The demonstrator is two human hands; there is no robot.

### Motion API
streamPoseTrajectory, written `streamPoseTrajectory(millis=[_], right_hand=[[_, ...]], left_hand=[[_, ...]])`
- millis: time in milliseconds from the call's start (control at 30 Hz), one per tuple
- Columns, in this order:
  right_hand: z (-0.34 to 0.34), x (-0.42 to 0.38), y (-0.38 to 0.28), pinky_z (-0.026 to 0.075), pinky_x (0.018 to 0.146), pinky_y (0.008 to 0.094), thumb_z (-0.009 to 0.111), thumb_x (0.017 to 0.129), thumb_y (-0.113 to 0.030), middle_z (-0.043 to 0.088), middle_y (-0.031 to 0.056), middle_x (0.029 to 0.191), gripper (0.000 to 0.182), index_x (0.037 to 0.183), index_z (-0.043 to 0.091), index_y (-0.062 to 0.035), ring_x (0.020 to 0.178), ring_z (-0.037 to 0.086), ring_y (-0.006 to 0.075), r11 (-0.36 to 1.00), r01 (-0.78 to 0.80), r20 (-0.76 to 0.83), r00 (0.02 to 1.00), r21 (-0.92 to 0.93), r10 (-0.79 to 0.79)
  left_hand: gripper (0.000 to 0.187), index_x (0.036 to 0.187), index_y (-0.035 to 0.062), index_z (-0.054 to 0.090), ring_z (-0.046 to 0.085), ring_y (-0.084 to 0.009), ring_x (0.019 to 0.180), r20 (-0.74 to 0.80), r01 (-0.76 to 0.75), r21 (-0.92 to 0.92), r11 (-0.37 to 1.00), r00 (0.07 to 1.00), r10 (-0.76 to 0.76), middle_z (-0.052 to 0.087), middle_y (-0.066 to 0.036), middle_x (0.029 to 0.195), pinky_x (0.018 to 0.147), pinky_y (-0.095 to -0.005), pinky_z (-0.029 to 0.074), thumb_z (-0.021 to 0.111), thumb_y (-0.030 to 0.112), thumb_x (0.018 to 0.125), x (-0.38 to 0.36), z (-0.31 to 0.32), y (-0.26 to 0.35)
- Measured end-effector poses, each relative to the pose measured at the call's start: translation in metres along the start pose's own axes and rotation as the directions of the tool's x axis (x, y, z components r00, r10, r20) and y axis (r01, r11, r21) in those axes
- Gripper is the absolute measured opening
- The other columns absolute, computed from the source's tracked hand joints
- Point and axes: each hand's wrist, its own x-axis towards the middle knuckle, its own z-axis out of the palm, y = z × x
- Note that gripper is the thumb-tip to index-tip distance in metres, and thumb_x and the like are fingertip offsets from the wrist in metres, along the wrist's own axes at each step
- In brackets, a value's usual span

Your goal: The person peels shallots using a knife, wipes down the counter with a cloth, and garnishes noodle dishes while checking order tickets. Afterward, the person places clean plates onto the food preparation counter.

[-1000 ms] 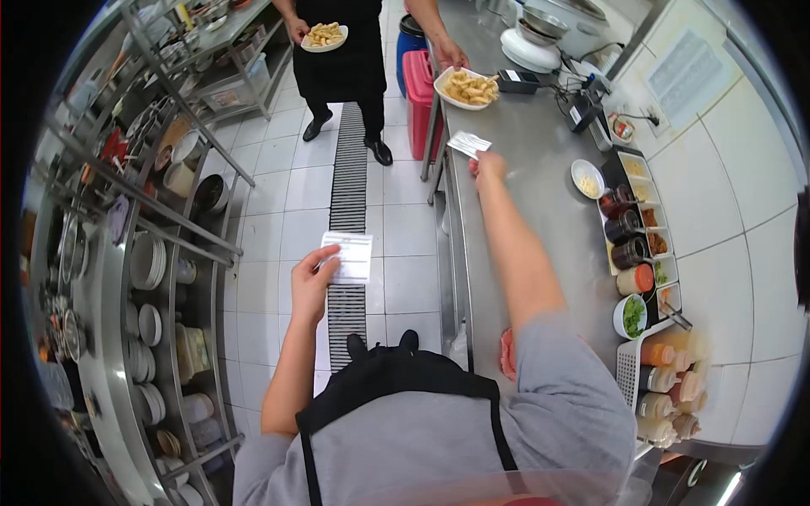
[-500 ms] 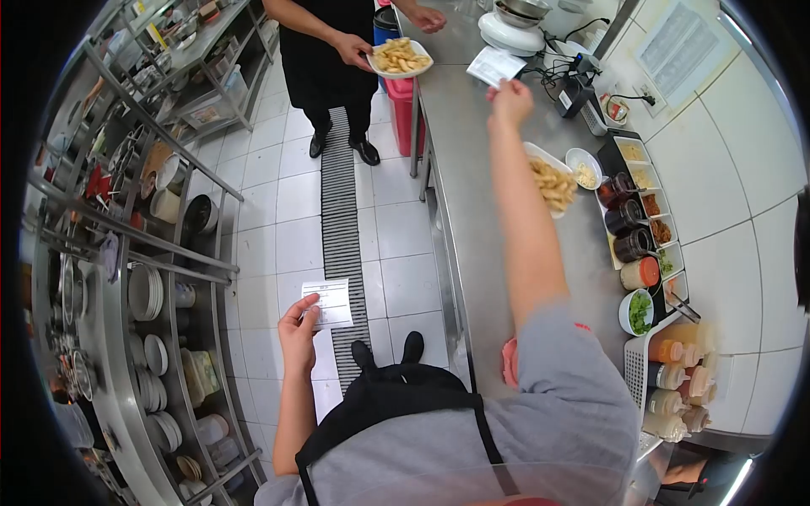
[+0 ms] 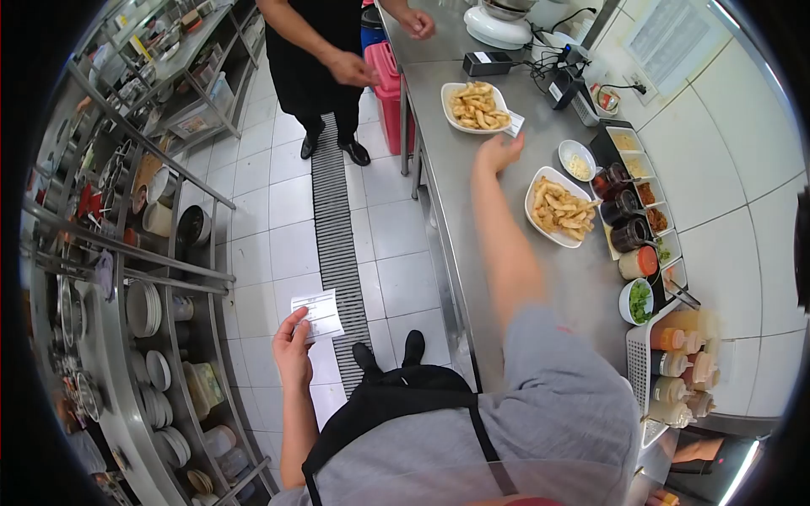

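Observation:
My left hand [image 3: 293, 346] pinches a white printed slip [image 3: 317, 315] above the tiled floor. Over the steel counter [image 3: 439, 169], my right hand [image 3: 499, 153] is closed on a small white slip [image 3: 515, 125], which lies against the right edge of a white bowl of fries [image 3: 477, 108]. Nearer to me, a second bowl of fries [image 3: 560, 207] rests beside my right forearm. A small bowl of chopped pale food [image 3: 577, 160] stands beyond it, to the right.
Another person [image 3: 314, 59] stands across the counter's left end. Topping trays [image 3: 645, 192], dark jars [image 3: 623, 208], a bowl of greens [image 3: 636, 302] and a basket [image 3: 638, 358] with sauce bottles line the wall. Plate shelves [image 3: 145, 310] stand left; a red bin [image 3: 386, 93] is beside the counter.
The bowl of fries the other person held now stands on the counter, their hand apart from it. My right hand has moved down and left with its slip to that bowl.

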Motion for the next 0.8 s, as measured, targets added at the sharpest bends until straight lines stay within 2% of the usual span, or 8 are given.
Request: streamPoseTrajectory(millis=[33, 100, 133, 233, 433, 633, 733, 800], right_hand=[[-0.005, -0.006, -0.009, 0.04, 0.085, 0.0372, 0.048, 0.075, -0.002, 0.038, 0.0223, 0.115, 0.052, 0.125, 0.031, -0.0014, 0.099, 0.047, 0.0306, 1.0, 0.005, 0.001, 1.0, 0.002, -0.005], [-0.015, -0.015, -0.022, 0.046, 0.073, 0.0373, 0.047, 0.079, -0.004, 0.041, 0.0188, 0.113, 0.053, 0.127, 0.025, -0.0044, 0.085, 0.054, 0.0278, 0.579, -0.696, 0.503, 0.713, 0.425, 0.489], [-0.008, -0.01, -0.012, 0.048, 0.064, 0.0371, 0.045, 0.082, -0.007, 0.043, 0.0166, 0.112, 0.054, 0.129, 0.019, -0.0074, 0.075, 0.056, 0.0262, 0.509, -0.772, 0.599, 0.626, 0.382, 0.499], [0.005, -0.011, -0.01, 0.05, 0.069, 0.038, 0.044, 0.083, -0.009, 0.048, 0.0162, 0.105, 0.038, 0.12, 0.033, -0.0079, 0.08, 0.056, 0.0267, 0.545, -0.715, 0.562, 0.691, 0.438, 0.456], [0.015, 0.0, -0.026, 0.048, 0.075, 0.0458, 0.045, 0.078, 0.002, 0.043, 0.015, 0.116, 0.05, 0.123, 0.028, -0.0101, 0.091, 0.055, 0.0314, 0.512, -0.754, 0.482, 0.656, 0.411, 0.58], [-0.02, -0.033, -0.036, 0.048, 0.076, 0.0478, 0.042, 0.082, 0.0, 0.048, 0.0146, 0.112, 0.039, 0.12, 0.036, -0.0094, 0.094, 0.055, 0.0317, 0.535, -0.784, 0.636, 0.593, 0.316, 0.494], [-0.068, -0.07, -0.048, 0.052, 0.069, 0.0461, 0.042, 0.081, 0.0, 0.05, 0.0144, 0.11, 0.037, 0.117, 0.039, -0.0093, 0.092, 0.056, 0.0301, 0.521, -0.752, 0.725, 0.61, 0.404, 0.319], [-0.11, -0.085, -0.064, 0.054, 0.057, 0.0414, 0.043, 0.077, 0.001, 0.055, 0.0147, 0.099, 0.036, 0.112, 0.04, -0.003, 0.082, 0.06, 0.029, 0.568, -0.778, 0.74, 0.544, 0.269, 0.396]], left_hand=[[0.023, 0.103, -0.0035, 0.054, 0.056, -0.0096, 0.072, 0.023, -0.012, -0.027, 1.0, 1.0, 0.013, 0.059, -0.007, 0.09, 0.063, -0.0203, 0.045, 0.052, 0.002, 0.081, 0.002, 0.006, 0.002], [0.023, 0.103, -0.0033, 0.055, 0.055, -0.009, 0.071, 0.048, -0.018, -0.048, 0.999, 0.999, 0.02, 0.059, -0.007, 0.09, 0.063, -0.0197, 0.045, 0.051, 0.003, 0.081, 0.001, 0.013, 0.004], [0.023, 0.103, -0.003, 0.055, 0.055, -0.0083, 0.071, 0.091, -0.012, -0.026, 1.0, 0.996, 0.015, 0.059, -0.007, 0.089, 0.062, -0.0194, 0.044, 0.051, 0.003, 0.081, 0.002, 0.016, 0.005], [0.023, 0.104, -0.0025, 0.055, 0.055, -0.0068, 0.07, 0.133, -0.026, 0.011, 1.0, 0.991, 0.025, 0.059, -0.006, 0.088, 0.06, -0.0189, 0.044, 0.051, 0.003, 0.081, -0.002, 0.023, 0.009], [0.023, 0.103, -0.0024, 0.055, 0.055, -0.009, 0.072, 0.126, -0.031, -0.046, 0.998, 0.991, 0.037, 0.059, -0.007, 0.09, 0.062, -0.0205, 0.045, 0.05, 0.003, 0.082, -0.019, 0.013, 0.008], [0.023, 0.104, -0.002, 0.054, 0.055, -0.0095, 0.073, 0.133, -0.039, -0.035, 0.999, 0.99, 0.043, 0.058, -0.007, 0.091, 0.062, -0.0206, 0.045, 0.05, 0.004, 0.082, -0.028, -0.005, 0.005], [0.024, 0.106, -0.0003, 0.054, 0.054, -0.0088, 0.072, 0.216, -0.052, -0.061, 0.997, 0.974, 0.064, 0.058, -0.005, 0.092, 0.062, -0.0209, 0.045, 0.052, 0.006, 0.082, -0.017, -0.013, 0.0], [0.025, 0.107, -0.0008, 0.053, 0.056, -0.0118, 0.078, 0.283, -0.06, -0.077, 0.995, 0.956, 0.079, 0.059, -0.007, 0.095, 0.066, -0.0235, 0.046, 0.052, 0.007, 0.083, -0.007, -0.007, 0.002]])
